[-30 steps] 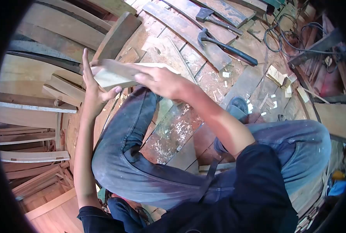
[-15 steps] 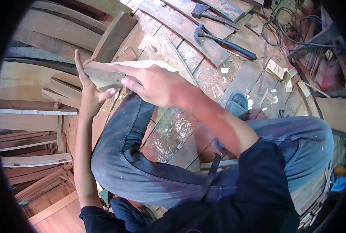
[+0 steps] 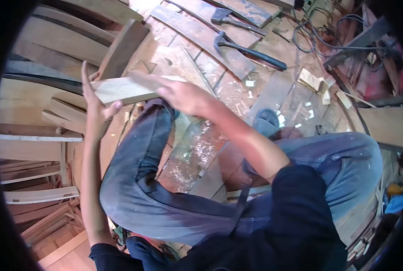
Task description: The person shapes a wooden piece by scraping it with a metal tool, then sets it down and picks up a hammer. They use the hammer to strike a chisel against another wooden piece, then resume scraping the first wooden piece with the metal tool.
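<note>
A pale piece of wood (image 3: 120,91) lies across my bent knee, sloping slightly up to the right. My left hand (image 3: 96,110) grips its left end, with the thumb on the near side and the fingers reaching up behind. In my right hand (image 3: 187,97) is a flat greyish-brown block (image 3: 146,81), held over the top of the wood. Motion blurs this block and the fingertips, so its exact kind cannot be made out.
Curved boards (image 3: 70,38) are stacked on the left. Beyond the knee, a claw hammer (image 3: 253,54) and an axe-like tool (image 3: 237,21) lie on planks. Wood chips (image 3: 312,81) litter the floor, and a black cable (image 3: 312,38) coils at upper right.
My right hand has drawn the block rightward along the wood, away from my left hand, uncovering the wood's left part. The whole view has shifted slightly.
</note>
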`<action>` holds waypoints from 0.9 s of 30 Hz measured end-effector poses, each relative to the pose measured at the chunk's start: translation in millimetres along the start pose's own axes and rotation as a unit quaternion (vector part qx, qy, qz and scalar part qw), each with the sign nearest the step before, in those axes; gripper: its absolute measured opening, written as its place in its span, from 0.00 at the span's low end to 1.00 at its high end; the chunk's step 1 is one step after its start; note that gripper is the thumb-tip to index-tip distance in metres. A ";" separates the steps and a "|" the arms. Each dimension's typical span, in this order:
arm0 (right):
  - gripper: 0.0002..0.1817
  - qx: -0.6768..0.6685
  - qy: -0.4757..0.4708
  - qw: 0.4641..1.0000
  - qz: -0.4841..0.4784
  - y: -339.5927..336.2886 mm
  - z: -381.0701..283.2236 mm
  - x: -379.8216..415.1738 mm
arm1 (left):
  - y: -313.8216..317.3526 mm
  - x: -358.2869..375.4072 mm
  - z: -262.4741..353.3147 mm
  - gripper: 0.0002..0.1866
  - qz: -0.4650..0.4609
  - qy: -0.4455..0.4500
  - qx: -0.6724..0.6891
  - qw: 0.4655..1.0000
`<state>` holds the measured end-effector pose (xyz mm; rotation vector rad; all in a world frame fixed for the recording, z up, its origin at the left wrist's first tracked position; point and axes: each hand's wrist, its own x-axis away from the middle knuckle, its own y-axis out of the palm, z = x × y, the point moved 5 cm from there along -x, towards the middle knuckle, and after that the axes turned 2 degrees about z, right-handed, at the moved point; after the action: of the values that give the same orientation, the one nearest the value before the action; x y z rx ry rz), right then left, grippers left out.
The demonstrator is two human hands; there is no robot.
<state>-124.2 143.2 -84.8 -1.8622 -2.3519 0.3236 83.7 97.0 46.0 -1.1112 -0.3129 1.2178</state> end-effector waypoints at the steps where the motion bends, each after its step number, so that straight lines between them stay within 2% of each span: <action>1: 0.28 -0.007 -0.070 0.998 0.007 1.4 -21.7 -0.4 | 0.4 -0.9 0.2 0.75 0.003 -0.009 0.008 1.000; 2: 0.27 0.019 -0.011 1.000 -0.020 -8.2 -43.1 8.4 | 0.7 -0.3 3.6 0.74 0.001 -0.018 0.010 1.000; 3: 0.28 -0.011 -0.042 0.999 -0.025 -5.6 -37.3 2.8 | 1.3 0.2 1.7 0.74 -0.002 -0.011 0.011 1.000; 4: 0.29 -0.090 0.049 0.990 -0.094 -7.4 -27.2 1.5 | 0.4 0.5 -2.2 0.74 -0.003 -0.005 0.008 1.000; 6: 0.30 -0.107 0.099 0.981 -0.128 -11.1 3.7 -8.1 | -1.5 5.0 2.3 0.72 -0.002 -0.016 0.003 1.000; 8: 0.31 0.014 0.019 0.998 -0.054 -2.3 87.8 -22.2 | -3.1 7.0 0.8 0.71 0.002 -0.015 0.002 1.000; 12: 0.36 0.087 0.100 0.991 0.034 -9.6 172.8 -4.1 | -2.0 4.8 -7.5 0.67 0.014 -0.020 0.029 0.999; 16: 0.42 0.132 0.119 0.977 0.117 -34.0 180.7 -1.8 | -3.5 4.1 -2.4 0.65 0.044 -0.039 0.067 0.996; 19: 0.42 0.164 0.120 0.968 0.149 -62.3 177.4 -4.6 | -3.7 6.0 -12.0 0.65 0.058 -0.033 0.083 0.994; 20: 0.40 0.147 0.146 0.966 0.153 -72.2 178.8 -0.7 | -4.5 6.9 -15.8 0.66 0.059 -0.027 0.085 0.994; 23: 0.36 0.205 0.123 0.960 0.148 -90.4 195.4 -2.4 | -5.2 9.2 -18.6 0.64 0.073 -0.030 0.143 0.987; 24: 0.31 0.227 0.114 0.947 0.195 -96.7 197.1 -4.1 | -5.9 6.4 -13.2 0.63 0.081 -0.031 0.157 0.984; 27: 0.28 0.274 0.031 0.910 0.310 -120.5 197.6 -2.4 | -11.2 -14.8 -3.6 0.59 0.083 -0.016 0.174 0.981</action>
<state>-282.8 96.8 -247.0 -2.1845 -1.3469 0.8613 87.2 83.3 58.4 -0.8256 -0.0267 1.3791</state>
